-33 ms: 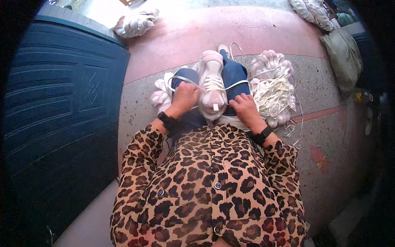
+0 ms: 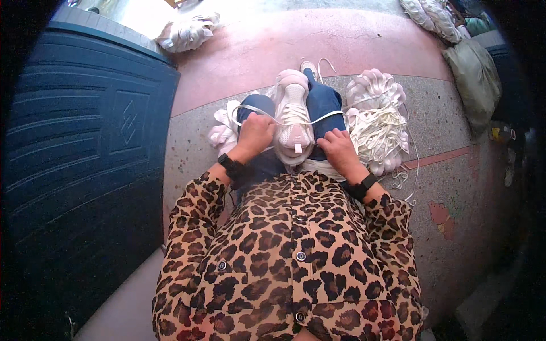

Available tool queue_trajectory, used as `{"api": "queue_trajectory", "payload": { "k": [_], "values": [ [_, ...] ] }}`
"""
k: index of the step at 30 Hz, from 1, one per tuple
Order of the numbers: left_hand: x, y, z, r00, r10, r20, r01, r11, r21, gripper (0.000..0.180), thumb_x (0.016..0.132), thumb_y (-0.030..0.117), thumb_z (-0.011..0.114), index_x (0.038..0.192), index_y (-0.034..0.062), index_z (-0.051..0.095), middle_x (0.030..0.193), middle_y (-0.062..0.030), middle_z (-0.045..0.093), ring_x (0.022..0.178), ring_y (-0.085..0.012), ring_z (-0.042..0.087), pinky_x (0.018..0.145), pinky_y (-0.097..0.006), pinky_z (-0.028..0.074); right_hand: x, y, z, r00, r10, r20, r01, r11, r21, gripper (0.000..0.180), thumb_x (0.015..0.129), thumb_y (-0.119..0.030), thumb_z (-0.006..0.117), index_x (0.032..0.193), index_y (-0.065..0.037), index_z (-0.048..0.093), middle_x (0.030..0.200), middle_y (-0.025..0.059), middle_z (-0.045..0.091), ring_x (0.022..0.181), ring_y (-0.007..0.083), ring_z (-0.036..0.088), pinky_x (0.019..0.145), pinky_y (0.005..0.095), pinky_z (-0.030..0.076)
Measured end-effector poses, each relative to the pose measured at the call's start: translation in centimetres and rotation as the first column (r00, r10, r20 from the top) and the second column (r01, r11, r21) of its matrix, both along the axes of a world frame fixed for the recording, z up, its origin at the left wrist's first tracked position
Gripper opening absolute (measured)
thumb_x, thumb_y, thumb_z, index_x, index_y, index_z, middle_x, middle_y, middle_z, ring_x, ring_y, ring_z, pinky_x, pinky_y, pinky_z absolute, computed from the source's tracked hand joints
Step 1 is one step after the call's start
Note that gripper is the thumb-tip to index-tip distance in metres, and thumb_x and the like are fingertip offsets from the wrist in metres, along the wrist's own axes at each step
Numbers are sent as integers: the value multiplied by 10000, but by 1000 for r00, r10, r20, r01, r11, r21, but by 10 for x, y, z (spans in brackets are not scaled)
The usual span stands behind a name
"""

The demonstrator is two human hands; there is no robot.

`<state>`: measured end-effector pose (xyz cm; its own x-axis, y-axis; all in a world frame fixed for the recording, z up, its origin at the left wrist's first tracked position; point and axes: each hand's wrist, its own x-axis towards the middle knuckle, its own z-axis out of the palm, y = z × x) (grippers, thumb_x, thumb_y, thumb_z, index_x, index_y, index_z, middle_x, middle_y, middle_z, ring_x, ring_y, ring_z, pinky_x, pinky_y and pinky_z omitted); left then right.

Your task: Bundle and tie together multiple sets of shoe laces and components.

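Observation:
A pale pink and white sneaker (image 2: 294,105) rests between my thighs, its heel tab toward me. Across it runs a white shoelace (image 2: 324,117), its loose lengths arching over both jeans legs. My left hand (image 2: 256,135) is closed at the sneaker's left side, pinching the lace near the opening. At the right side of the heel, my right hand (image 2: 338,149) has its fingers curled together; what lies between the fingertips is too small to make out. To the right is a tangled heap of white laces (image 2: 380,133) lying over more pale shoes.
More pale sneakers (image 2: 222,135) lie left of my leg, and a bundle of pale shoes (image 2: 375,88) sits beyond the lace heap. A dark blue panelled door (image 2: 96,125) stands at left. White bundles (image 2: 187,32) and a grey sack (image 2: 473,79) lie farther off on the floor.

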<state>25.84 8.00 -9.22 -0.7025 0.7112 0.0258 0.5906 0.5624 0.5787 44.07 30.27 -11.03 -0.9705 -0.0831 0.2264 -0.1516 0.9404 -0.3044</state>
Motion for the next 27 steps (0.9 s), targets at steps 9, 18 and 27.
{"api": "queue_trajectory", "payload": {
  "k": [9,18,27],
  "values": [
    [3,14,11,767,-398,-502,271,912,-310,62,709,162,653,685,112,679,703,-57,663,828,-242,602,724,-403,429,-22,-10,-6,963,-249,106,270,849,-454,181,868,-87,564,994,-57,691,829,166,650,840,373,634,747,472,508],
    [-1,26,11,773,-465,-432,256,851,-458,59,751,192,650,727,148,681,713,-27,654,829,-236,589,712,-396,424,-37,-25,-5,922,-341,181,364,925,-111,113,848,-113,595,820,-37,673,827,155,664,831,352,656,732,447,544],
    [35,5,19,905,-113,-411,63,989,-132,208,833,258,702,917,71,666,835,-66,648,875,-272,564,726,-426,442,-57,-19,15,903,-263,340,265,963,42,119,772,-92,621,778,-30,723,819,167,700,819,349,697,679,444,579]
  ]
}}
